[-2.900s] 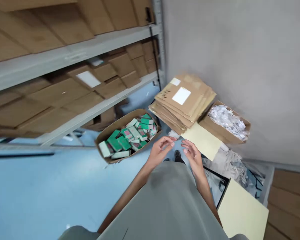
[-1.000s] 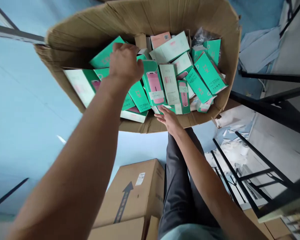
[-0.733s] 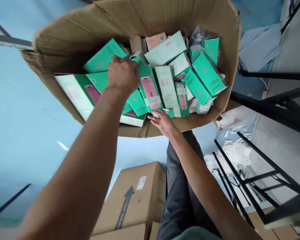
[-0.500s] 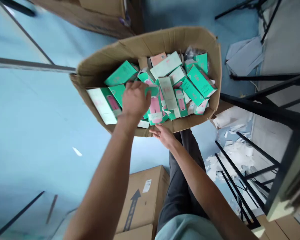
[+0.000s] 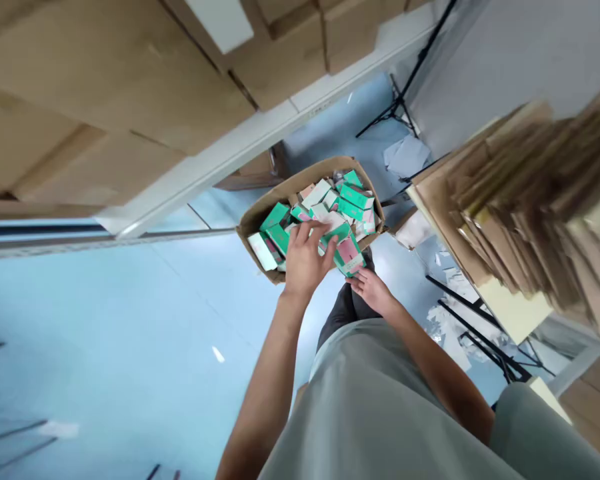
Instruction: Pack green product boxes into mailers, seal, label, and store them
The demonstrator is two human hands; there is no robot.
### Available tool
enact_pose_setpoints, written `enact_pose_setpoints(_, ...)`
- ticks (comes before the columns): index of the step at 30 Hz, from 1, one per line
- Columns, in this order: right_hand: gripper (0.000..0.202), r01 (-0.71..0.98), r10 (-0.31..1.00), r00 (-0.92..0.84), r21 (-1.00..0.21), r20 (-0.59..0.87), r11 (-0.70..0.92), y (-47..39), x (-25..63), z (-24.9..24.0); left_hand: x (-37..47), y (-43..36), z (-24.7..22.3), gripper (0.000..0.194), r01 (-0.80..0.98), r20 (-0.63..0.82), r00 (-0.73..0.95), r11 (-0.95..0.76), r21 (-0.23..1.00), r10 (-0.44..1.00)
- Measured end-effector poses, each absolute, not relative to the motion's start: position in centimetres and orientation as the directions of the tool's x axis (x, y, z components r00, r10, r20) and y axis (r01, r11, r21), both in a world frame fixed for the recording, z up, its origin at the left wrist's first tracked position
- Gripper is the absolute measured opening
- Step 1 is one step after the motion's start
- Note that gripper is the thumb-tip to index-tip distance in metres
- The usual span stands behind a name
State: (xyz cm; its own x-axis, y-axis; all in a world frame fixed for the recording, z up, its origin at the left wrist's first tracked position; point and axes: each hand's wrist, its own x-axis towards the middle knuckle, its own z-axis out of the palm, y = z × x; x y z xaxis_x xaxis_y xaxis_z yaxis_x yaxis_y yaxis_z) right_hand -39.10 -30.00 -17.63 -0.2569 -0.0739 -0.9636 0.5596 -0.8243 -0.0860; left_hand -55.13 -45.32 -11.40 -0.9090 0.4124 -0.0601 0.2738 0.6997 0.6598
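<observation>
A small green box with a pink panel [image 5: 347,249] is tilted at the near rim of a large open cardboard carton [image 5: 265,207]. My left hand [image 5: 305,259] has its thumb and bent fingers around the box's upper left end. At the lower end, my right hand [image 5: 373,291] grips the box with its fingertips, partly hidden under it. Several more green and white boxes [image 5: 356,196] lie jumbled inside the carton. A white-sided box [image 5: 263,252] leans at the carton's left end.
Above, cardboard cartons [image 5: 105,73] sit on a shelf with a pale edge beam [image 5: 215,167]. At right a stack of flat brown cardboard [image 5: 525,207] juts out near my arm. Black metal legs [image 5: 473,327] and scattered white paper scraps [image 5: 453,333] are on the blue floor [image 5: 130,347].
My view has risen, so the carton looks smaller and the shelf and cardboard stack appear. The green box has come up with both hands, out over the carton's near rim.
</observation>
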Motion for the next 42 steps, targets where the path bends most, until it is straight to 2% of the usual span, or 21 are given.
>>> enact_pose_setpoints(6, 0.021, 0.389, 0.142, -0.415, -0.316, -0.899, -0.865, -22.4, -31.9, -6.8, -50.9, -38.2, 0.1, 0.022, 0.515, 0.167, -0.762, 0.428, 0.743, 0.626)
enact_pose_setpoints(9, 0.028, 0.273, 0.280, -0.423, -0.417, -0.861, -0.867, -19.8, -26.1, -2.3, -47.6, -33.6, 4.8, 0.020, 0.601, 0.246, -0.628, 0.259, 0.756, 0.738)
enact_pose_setpoints(13, 0.045, 0.094, 0.529, -0.384, -0.602, -0.757, -0.793, -18.3, -16.3, 2.5, -40.8, -27.2, 9.3, 0.021, 0.653, 0.324, -0.416, 0.031, 0.757, 0.849)
enact_pose_setpoints(16, 0.083, 0.013, 0.672, -0.278, -0.702, -0.687, -0.712, -18.6, -7.8, 4.9, -33.8, -22.6, 11.1, 0.021, 0.646, 0.379, -0.244, -0.142, 0.750, 0.893)
enact_pose_setpoints(19, 0.122, -0.030, 0.759, -0.186, -0.769, -0.624, -0.639, -20.0, 0.7, 6.0, -25.4, -18.5, 12.0, 0.024, 0.587, 0.394, -0.059, -0.287, 0.757, 0.917)
enact_pose_setpoints(21, 0.129, -0.073, 0.796, -0.112, -0.794, -0.594, -0.603, -21.3, 6.1, 6.1, -19.3, -16.3, 12.4, 0.025, 0.528, 0.377, 0.056, -0.348, 0.775, 0.925)
enact_pose_setpoints(26, 0.120, -0.196, 0.809, 0.110, -0.810, -0.578, -0.552, -25.5, 17.5, 6.3, -4.4, -12.1, 13.5, 0.029, 0.360, 0.345, 0.325, -0.453, 0.816, 0.880)
enact_pose_setpoints(31, 0.108, -0.378, 0.777, 0.136, -0.757, -0.614, -0.533, -29.1, 24.9, 7.9, 6.8, -8.2, 14.5, 0.040, 0.253, 0.233, 0.522, -0.410, 0.876, 0.821)
enact_pose_setpoints(34, 0.086, -0.481, 0.784, 0.099, -0.719, -0.613, -0.502, -30.1, 27.2, 8.9, 12.0, -5.3, 14.4, 0.047, 0.184, 0.160, 0.614, -0.337, 0.924, 0.773)
enact_pose_setpoints(37, 0.069, -0.606, 0.795, 0.093, -0.668, -0.599, -0.432, -30.1, 28.6, 9.1, 17.2, -2.5, 13.6, 0.052, 0.103, 0.058, 0.689, -0.177, 0.979, 0.722)
enact_pose_setpoints(42, 0.066, -0.732, 0.772, 0.160, -0.598, -0.615, -0.325, -27.4, 30.2, 8.4, 25.4, 0.9, 12.1, 0.048, -0.008, -0.100, 0.843, 0.198, 0.980, 0.528)
